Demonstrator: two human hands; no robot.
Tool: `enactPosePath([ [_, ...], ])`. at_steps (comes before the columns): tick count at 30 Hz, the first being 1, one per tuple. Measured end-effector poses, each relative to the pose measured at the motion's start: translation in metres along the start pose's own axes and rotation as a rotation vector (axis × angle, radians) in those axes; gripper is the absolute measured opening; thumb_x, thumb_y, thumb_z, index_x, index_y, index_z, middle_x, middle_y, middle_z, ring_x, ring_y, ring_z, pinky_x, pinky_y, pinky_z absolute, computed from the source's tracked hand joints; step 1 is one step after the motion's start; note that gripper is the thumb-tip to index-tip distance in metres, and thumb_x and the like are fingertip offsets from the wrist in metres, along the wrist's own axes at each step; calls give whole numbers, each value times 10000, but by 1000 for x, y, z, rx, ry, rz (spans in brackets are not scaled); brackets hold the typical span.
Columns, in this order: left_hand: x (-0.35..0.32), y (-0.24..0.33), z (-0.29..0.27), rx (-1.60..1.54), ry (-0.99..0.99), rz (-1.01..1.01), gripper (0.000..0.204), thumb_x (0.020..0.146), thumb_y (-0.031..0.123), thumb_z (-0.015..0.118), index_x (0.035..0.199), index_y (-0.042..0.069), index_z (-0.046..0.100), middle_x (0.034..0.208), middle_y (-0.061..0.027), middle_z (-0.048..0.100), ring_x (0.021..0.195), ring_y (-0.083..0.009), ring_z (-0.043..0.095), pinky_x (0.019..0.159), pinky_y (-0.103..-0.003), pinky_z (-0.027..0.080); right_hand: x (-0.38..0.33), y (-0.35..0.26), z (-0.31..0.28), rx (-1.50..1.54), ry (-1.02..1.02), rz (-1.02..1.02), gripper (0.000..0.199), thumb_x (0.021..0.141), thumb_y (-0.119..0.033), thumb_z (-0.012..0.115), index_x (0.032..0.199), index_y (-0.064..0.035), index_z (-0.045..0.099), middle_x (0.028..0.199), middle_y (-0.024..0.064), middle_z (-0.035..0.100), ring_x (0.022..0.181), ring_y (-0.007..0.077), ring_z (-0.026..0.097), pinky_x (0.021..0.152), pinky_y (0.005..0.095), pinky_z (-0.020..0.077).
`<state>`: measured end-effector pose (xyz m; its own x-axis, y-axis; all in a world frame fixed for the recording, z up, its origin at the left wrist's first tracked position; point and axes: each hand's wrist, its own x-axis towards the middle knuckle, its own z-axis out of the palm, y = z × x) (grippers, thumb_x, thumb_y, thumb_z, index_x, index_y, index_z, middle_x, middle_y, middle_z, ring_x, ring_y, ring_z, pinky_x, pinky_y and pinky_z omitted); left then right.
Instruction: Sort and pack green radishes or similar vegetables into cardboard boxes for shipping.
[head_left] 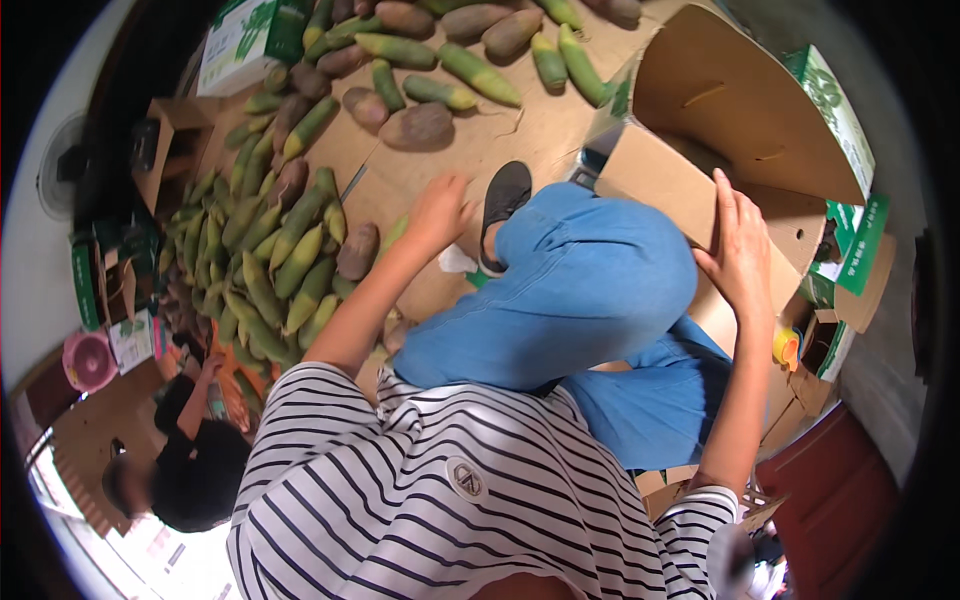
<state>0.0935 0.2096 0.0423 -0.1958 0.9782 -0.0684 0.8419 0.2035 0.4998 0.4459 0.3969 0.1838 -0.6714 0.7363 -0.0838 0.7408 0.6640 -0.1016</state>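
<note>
My right hand point(740, 245) lies on the opened cardboard box point(735, 80) at the right, fingers stretched along a brown flap point(660, 185) and thumb apart. My left hand point(440, 212) hovers left of my dark shoe point(508, 190), fingers loosely bent, with nothing visible in it. Closest to that hand are green radishes, one point(397, 232) partly behind my forearm, and a brownish-purple root point(357, 250). A small white scrap point(457, 260) shows just below the hand. Much of the box's inside is shadowed, so its contents are unclear.
A large heap of green radishes point(260, 285) fills the left, with more roots point(415, 127) across the far floor. A green-and-white carton point(245, 45) stands behind. Another person point(195, 470) is at lower left near a pink fan point(89, 360). An orange-yellow tape roll point(787, 347) lies right.
</note>
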Motion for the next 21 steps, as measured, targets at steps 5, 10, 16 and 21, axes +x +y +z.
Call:
enactPosePath([
  [5, -174, -144, 3, 548, -273, -533, 379, 742, 181, 679, 1077, 54, 554, 1046, -141, 562, 1039, -354, 553, 809, -510, 477, 3, -1, 2, 22, -5, 4, 1085, 552, -84, 852, 1475, -132, 284, 1235, 158, 512, 1142, 329, 493, 990, 424, 409],
  [10, -261, -215, -34, 766, -273, -783, 500, 746, 246, 727, 1155, 67, 501, 1120, -132, 524, 1120, -330, 508, 846, -499, 466, 2, 1, 7, 3, 5, 28, 1113, 555, -70, 850, 1491, -142, 252, 1222, 173, 513, 1143, 337, 496, 1002, 424, 410],
  [16, -320, -308, -60, 146, -373, -1373, 832, 624, 468, 829, 1195, -41, 500, 1181, -254, 602, 1092, -357, 604, 906, -390, 489, 8, -4, 5, 25, 11, 21, 1102, 564, -59, 843, 1490, -138, 251, 1229, 178, 511, 1156, 341, 493, 1015, 423, 407],
  [21, -259, -231, -37, 251, -316, -1190, 758, 665, 486, 785, 1125, -67, 545, 1134, -251, 618, 1038, -323, 626, 855, -406, 502, 4, -4, 6, 2, 10, 34, 1102, 563, -59, 843, 1490, -136, 251, 1226, 177, 511, 1149, 342, 495, 1010, 423, 408],
])
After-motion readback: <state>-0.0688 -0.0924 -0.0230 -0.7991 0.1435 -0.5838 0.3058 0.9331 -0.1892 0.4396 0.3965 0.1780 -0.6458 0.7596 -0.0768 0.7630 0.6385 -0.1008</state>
